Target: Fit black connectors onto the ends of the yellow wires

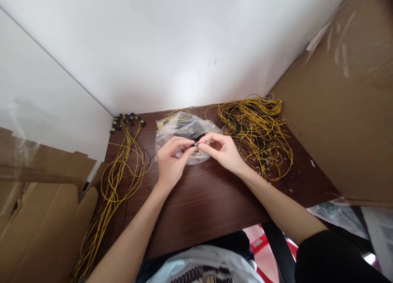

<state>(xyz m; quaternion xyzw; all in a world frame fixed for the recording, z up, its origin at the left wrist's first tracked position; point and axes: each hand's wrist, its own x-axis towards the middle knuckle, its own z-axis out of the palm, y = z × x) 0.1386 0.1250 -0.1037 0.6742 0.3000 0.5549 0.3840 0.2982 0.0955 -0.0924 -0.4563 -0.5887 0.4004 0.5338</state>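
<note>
In the head view, the left hand [193,145] and the right hand [200,146] are meeting over the middle of the dark brown table [202,205], their thumbs and forefingers pinching a small part [195,144] between them. The part is mostly hidden by the fingertips. Just beneath the hands, an open clear plastic bag [175,131] is lying on the table, holding small black and yellow pieces. To the left, a bundle of yellow wires [123,152] is running down the table toward its near edge, with black connectors [130,118] clustering at the far end. To the right, a tangled heap of yellow and black wires [258,127] is spreading beside the brown cardboard [344,111].
</note>
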